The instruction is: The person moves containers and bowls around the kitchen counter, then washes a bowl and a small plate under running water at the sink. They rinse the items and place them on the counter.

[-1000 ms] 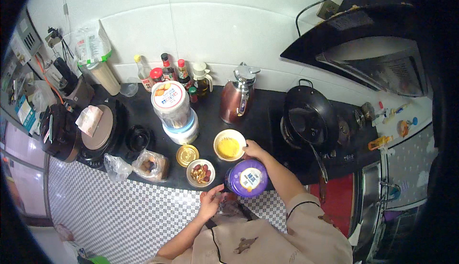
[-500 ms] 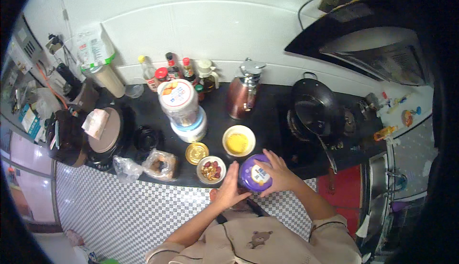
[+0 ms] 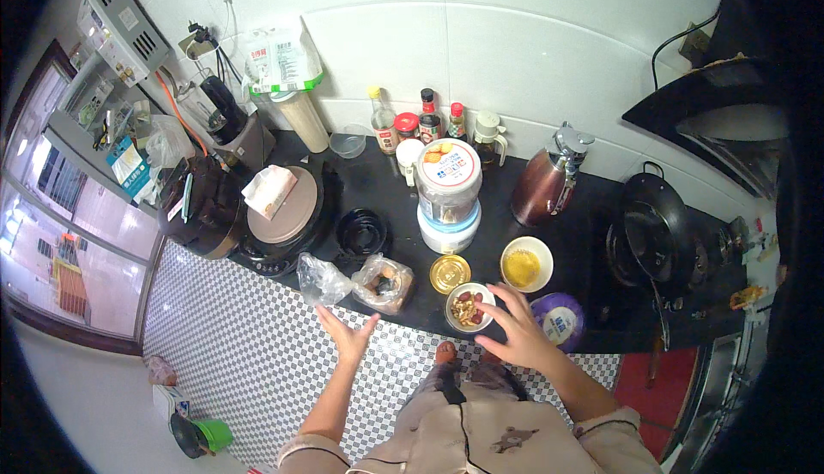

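My left hand (image 3: 346, 337) is open, fingers spread, just off the counter's front edge. It is nearest to a clear plastic bag (image 3: 322, 280) and a plastic-wrapped brown food item (image 3: 383, 285), and holds nothing. My right hand (image 3: 521, 334) reaches over the right rim of a small white bowl (image 3: 456, 320) of nuts and red dates. Its fingers are apart; whether they touch the bowl I cannot tell. Right of that hand stands a purple round tub (image 3: 560, 320). Behind it is a white bowl (image 3: 544, 254) with yellow contents. A gold lid (image 3: 450, 273) lies behind the nut bowl.
Stacked clear and white jars (image 3: 449, 191) stand mid-counter before several sauce bottles (image 3: 429, 118). A brown-red thermos jug (image 3: 549, 178) is farther right, then a black wok (image 3: 650, 225) on the stove. At left are a round cooker (image 3: 283, 212) and a black appliance (image 3: 206, 212).
The view has turned left. My hands have come away from the purple tub, which stays on the counter. The left has moved left toward the bags; the right is now at the nut bowl.
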Tool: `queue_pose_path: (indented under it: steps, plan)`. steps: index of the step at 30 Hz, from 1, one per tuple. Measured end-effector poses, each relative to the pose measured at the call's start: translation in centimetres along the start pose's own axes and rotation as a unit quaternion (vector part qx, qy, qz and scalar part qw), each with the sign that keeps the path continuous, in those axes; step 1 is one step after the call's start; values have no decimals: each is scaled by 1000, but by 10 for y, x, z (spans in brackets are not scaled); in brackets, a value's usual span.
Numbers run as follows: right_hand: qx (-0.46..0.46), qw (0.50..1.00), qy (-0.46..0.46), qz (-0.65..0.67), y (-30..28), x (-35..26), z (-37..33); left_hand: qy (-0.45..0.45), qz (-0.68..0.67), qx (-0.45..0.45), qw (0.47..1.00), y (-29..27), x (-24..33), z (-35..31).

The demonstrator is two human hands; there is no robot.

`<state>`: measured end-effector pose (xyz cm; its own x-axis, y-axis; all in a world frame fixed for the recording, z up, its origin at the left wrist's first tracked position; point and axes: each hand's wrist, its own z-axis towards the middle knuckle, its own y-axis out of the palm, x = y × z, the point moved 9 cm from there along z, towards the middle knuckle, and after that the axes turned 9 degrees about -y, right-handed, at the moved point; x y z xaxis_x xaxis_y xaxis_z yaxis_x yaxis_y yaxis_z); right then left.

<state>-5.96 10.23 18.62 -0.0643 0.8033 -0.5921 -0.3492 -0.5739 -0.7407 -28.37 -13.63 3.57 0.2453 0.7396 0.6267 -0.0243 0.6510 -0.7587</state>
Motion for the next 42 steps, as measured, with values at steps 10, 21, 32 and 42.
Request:
queue_pose_path:
  steps: [10, 21, 32, 42]
  plan:
    - [-249, 919, 264, -158, 145, 135, 67, 474, 149, -226, 838, 47, 99, 17]
    - [-359, 848, 338, -191, 207, 186, 76, 391, 300, -312, 812, 103, 94, 30]
    - [-216, 948, 215, -93, 187, 137, 97, 177, 226, -447, 847, 109, 85, 54]
    - [201, 966, 151, 56, 107, 65, 85, 476, 165, -424, 753, 98, 97, 32]
